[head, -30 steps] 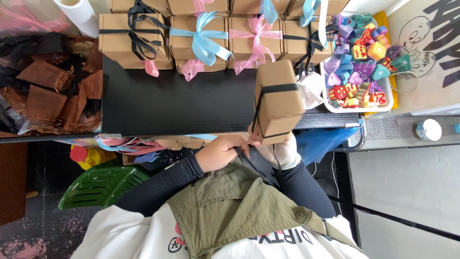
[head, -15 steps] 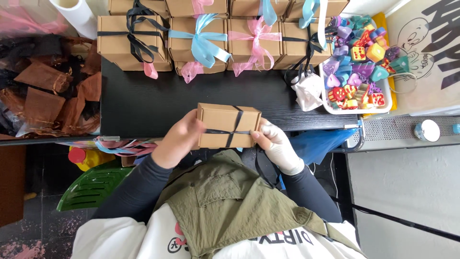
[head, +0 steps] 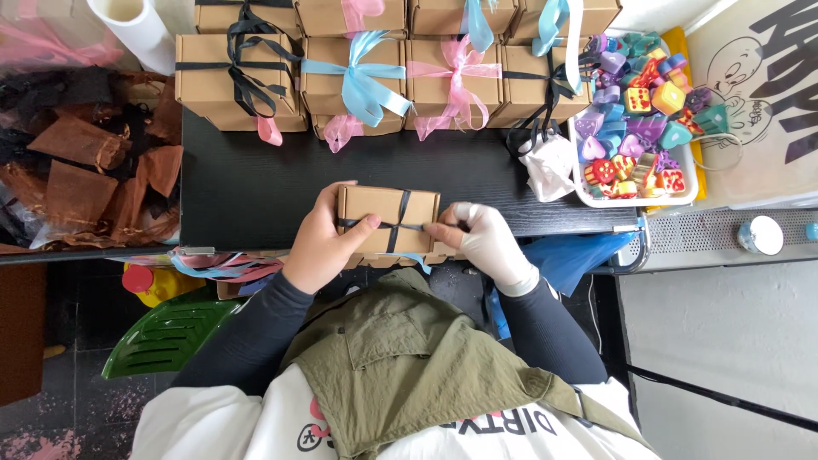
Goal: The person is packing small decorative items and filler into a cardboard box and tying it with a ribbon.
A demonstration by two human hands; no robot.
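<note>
Your left hand [head: 319,243] is closed around the left end of a small brown cardboard box [head: 388,220], thumb lying across its top on the black ribbon [head: 394,226] that crosses it both ways. Your right hand [head: 481,238], in a pale glove, has its fingers pinched on the ribbon at the box's right edge. The box sits flat at the centre of the frame, at the near edge of the black table [head: 256,179].

Along the top of the frame, a row of finished boxes [head: 383,60] tied with black, light blue and pink bows lines the far side of the table, well apart from your hands. In the upper right, a white tray [head: 690,183] holds small colourful heart and dice shapes, and a crumpled white bag [head: 547,166] lies just left of it, near your right hand. In the upper left, a white roll [head: 136,30] stands beside a heap of brown and black pouches [head: 85,162]. Loose pink and blue ribbons [head: 226,264] hang below the table edge at your left forearm, above a green plastic chair [head: 170,332]. Nothing lies between your hands and the box.
</note>
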